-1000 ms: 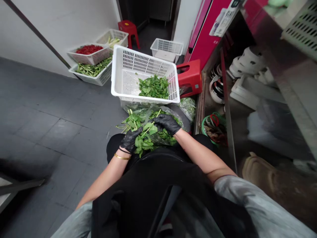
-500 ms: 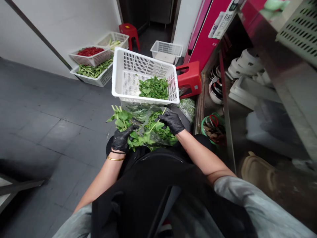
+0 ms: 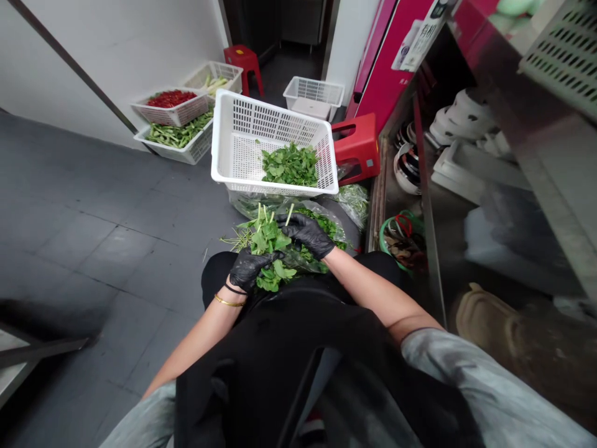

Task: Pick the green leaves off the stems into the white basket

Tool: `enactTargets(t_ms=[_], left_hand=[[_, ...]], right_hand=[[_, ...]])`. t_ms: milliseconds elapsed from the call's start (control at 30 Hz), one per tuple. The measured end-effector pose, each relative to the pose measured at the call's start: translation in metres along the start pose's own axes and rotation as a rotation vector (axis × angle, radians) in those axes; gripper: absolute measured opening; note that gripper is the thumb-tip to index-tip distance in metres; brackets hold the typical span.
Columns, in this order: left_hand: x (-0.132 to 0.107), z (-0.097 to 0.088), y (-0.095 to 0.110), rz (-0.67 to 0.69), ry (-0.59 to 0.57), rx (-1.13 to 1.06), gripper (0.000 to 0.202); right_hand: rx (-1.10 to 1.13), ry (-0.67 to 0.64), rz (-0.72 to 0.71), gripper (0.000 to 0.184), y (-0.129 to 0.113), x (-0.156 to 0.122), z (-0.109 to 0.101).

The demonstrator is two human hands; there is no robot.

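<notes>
In a black glove, my left hand [image 3: 250, 269] is closed round a bunch of leafy greens [image 3: 267, 238], its pale cut stems pointing away from me. My right hand [image 3: 308, 235], gloved too, pinches a single leafy stem [image 3: 290, 214] right beside that bunch. Beneath the hands, a clear plastic bag [image 3: 305, 264] lies open at my lap with more greens [image 3: 325, 224] in it. Just beyond stands a white slotted basket [image 3: 236, 149], tilted toward me, with a pile of picked leaves [image 3: 290, 165] in its right part.
A red stool [image 3: 358, 148] lies behind the basket's right side. White baskets of red chillies [image 3: 171, 98] and green pods [image 3: 175, 133] stand by the left wall. On the right runs a metal shelf [image 3: 431, 249] with crockery and a green basket [image 3: 402, 239]. Grey floor tiles [image 3: 116, 249] stretch leftward.
My left hand has moved right with the bunch, which now stands more upright. My right hand has come left with its stem, so both hands are close together.
</notes>
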State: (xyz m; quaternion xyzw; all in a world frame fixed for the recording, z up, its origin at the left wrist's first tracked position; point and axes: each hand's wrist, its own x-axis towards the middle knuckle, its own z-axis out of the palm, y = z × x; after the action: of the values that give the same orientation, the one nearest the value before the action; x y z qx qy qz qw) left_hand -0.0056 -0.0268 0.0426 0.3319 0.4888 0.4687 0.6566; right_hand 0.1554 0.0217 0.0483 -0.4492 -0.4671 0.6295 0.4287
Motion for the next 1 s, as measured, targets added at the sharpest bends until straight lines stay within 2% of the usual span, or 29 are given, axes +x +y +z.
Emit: enactTargets(t_ms=[100, 167, 233, 333, 400, 500, 567, 667, 767, 867, 1000], left_hand=[[0.001, -0.005, 0.005, -0.007, -0.025, 0.047, 0.032], [0.0, -0.006, 0.006, -0.062, -0.041, 0.036, 0.033], [-0.002, -0.007, 0.006, -0.119, -0.07, -0.019, 0.035], [-0.003, -0.011, 0.005, -0.168, -0.135, -0.077, 0.033], [-0.003, -0.015, 0.004, -0.19, -0.174, -0.039, 0.032], [-0.002, -0.022, 0.005, -0.217, -0.158, 0.007, 0.029], [-0.003, -0.022, 0.006, -0.208, -0.092, -0.053, 0.027], [-0.004, -0.014, 0.004, -0.164, -0.027, -0.179, 0.03], [-0.001, -0.003, 0.0, -0.117, -0.019, -0.215, 0.038], [0.003, 0.0, -0.008, -0.08, 0.005, -0.226, 0.04], [0.008, -0.003, -0.021, -0.063, 0.028, -0.312, 0.034]], right_hand=[[-0.11, -0.198, 0.115, 0.035, -0.003, 0.002, -0.004], [-0.228, -0.274, 0.215, 0.035, -0.006, 0.005, -0.01], [-0.276, -0.347, 0.25, 0.035, -0.009, 0.006, -0.018], [-0.165, -0.489, 0.244, 0.037, -0.012, 0.002, -0.03], [-0.02, -0.529, 0.219, 0.041, -0.014, -0.004, -0.04], [0.233, -0.427, 0.06, 0.045, -0.019, -0.012, -0.056], [0.285, -0.315, 0.007, 0.045, -0.021, -0.015, -0.059], [0.114, -0.179, 0.138, 0.039, -0.013, -0.014, -0.042], [-0.014, -0.186, 0.277, 0.036, 0.001, -0.012, -0.012], [-0.05, -0.261, 0.353, 0.035, 0.011, -0.011, 0.008], [0.058, -0.184, 0.385, 0.036, 0.017, -0.009, 0.014]])
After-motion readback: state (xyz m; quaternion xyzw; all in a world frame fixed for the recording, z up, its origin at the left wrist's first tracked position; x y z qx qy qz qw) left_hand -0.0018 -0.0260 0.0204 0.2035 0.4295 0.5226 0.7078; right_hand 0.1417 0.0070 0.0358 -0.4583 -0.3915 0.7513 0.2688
